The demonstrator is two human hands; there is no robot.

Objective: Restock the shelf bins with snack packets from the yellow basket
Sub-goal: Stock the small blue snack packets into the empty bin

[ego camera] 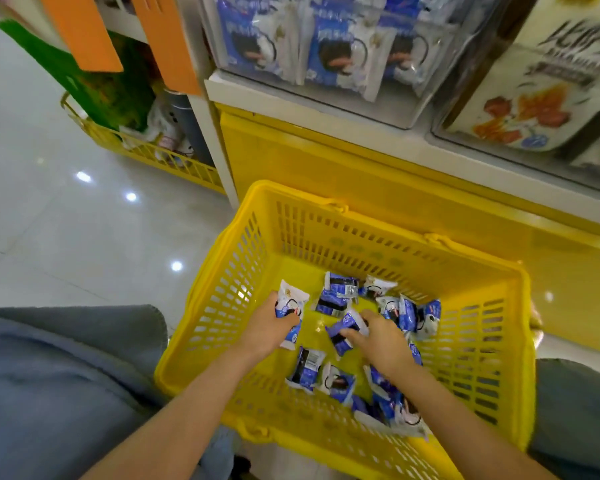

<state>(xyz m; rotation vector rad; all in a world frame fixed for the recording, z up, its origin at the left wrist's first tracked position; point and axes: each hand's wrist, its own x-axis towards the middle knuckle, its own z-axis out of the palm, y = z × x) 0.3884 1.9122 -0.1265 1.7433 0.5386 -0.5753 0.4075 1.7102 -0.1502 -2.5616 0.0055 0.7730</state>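
Yellow slotted basket [326, 237], upright, w/ blue-white snack packets [336, 296] loose inside; clear shelf bins [413, 98] above hold same pkts.

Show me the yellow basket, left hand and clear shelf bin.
yellow basket [361, 245]: head view, far wall.
left hand [267, 329]: head view, back of hand.
clear shelf bin [388, 98]: head view, front wall.

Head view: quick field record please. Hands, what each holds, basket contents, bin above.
left hand: grips white-and-blue packet, near basket's left wall
right hand: pinches blue packet, mid-basket
yellow basket: in front of shelf base, bottom partly bare
loose packets: scattered on basket bottom, mostly towards the right
shelf bin: clear, holds upright packets of similar print
likely next: lift both held packets up to the bin
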